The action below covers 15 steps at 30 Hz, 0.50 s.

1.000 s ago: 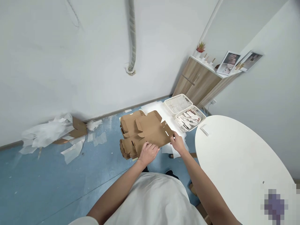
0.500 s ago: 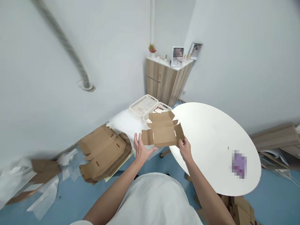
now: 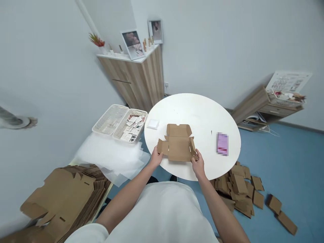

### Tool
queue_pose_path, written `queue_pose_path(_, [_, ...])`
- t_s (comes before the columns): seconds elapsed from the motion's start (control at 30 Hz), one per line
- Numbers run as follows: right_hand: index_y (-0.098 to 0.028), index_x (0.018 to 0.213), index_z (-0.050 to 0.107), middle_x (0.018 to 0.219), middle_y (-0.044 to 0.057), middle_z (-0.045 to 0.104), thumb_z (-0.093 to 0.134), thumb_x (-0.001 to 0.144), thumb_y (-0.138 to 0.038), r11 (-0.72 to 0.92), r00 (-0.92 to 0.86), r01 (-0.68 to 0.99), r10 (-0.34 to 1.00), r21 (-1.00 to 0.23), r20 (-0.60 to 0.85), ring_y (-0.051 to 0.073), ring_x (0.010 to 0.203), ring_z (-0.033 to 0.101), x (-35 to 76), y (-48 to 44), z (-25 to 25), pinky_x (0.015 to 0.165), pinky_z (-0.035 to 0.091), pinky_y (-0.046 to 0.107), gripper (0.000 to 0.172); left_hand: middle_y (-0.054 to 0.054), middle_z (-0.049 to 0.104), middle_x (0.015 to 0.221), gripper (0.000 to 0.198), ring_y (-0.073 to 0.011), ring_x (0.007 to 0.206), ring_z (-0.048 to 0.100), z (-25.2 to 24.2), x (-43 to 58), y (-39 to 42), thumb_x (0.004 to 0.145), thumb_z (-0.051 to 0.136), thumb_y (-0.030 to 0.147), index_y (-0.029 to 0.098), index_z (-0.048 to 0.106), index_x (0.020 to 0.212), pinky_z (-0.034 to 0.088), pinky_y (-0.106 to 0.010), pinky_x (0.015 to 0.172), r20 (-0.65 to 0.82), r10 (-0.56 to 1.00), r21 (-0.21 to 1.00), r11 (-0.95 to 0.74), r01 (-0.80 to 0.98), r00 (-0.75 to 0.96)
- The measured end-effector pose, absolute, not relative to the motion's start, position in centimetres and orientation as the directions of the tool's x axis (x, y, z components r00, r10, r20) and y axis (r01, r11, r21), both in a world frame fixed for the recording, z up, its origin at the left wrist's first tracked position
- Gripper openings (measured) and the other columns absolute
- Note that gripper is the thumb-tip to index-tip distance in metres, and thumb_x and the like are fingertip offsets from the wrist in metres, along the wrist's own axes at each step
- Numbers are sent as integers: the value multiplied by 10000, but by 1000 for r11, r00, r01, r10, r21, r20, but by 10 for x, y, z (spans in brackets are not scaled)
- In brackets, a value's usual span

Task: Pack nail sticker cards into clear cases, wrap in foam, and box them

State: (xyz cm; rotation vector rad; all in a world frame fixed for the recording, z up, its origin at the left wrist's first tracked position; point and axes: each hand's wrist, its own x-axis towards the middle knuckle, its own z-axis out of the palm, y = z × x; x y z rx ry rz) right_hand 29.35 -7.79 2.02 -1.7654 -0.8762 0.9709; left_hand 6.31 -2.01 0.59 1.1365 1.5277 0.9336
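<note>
A flat brown cardboard box blank (image 3: 178, 145) lies over the near part of the round white table (image 3: 199, 111). My left hand (image 3: 156, 158) grips its left flap and my right hand (image 3: 197, 163) grips its near right corner. Both hands have their fingers closed on the cardboard. The blank's far flap points away from me, towards the table's middle.
A small white pad (image 3: 153, 124) and a blurred purple item (image 3: 222, 143) rest on the table. Two white baskets (image 3: 120, 119) stand on white sheets to the left. A stack of cardboard blanks (image 3: 65, 195) is at lower left, folded boxes (image 3: 240, 189) on the blue floor at right, a wooden cabinet (image 3: 136, 77) behind.
I have turned right from the stack of blanks on the floor, carrying one blank with both hands and bringing it over the white table.
</note>
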Motion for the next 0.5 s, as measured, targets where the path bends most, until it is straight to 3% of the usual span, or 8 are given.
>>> queue_pose_path(0.13, [-203, 1288, 344, 1241, 113, 482, 555, 665, -373, -408, 451, 111, 833, -906, -319, 225, 1035, 525, 310, -88, 9, 836, 439, 346, 679, -99, 569, 1094, 493, -142, 737, 609, -2, 72, -14, 687, 560, 117, 174, 448, 1163, 478, -318, 750, -248, 969, 906, 232, 353, 2])
queue_pose_path(0.23, [-190, 1248, 390, 1168, 117, 541, 552, 673, -389, -439, 461, 51, 807, -897, -369, 220, 994, 556, 317, -87, 2, 829, 441, 343, 629, -88, 565, 1088, 455, -109, 633, 595, -4, 72, -9, 691, 538, 117, 177, 476, 1138, 480, -307, 723, -257, 966, 878, 218, 426, 37])
queue_pose_path(0.5, [-182, 1014, 560, 974, 75, 639, 439, 710, -382, -531, 548, 130, 743, -838, -385, 209, 878, 585, 325, -62, -9, 762, 447, 330, 384, -104, 560, 1075, 523, -146, 757, 608, -6, 63, 31, 684, 571, 165, 161, 426, 1187, 461, -302, 757, -363, 929, 824, 287, 489, 65])
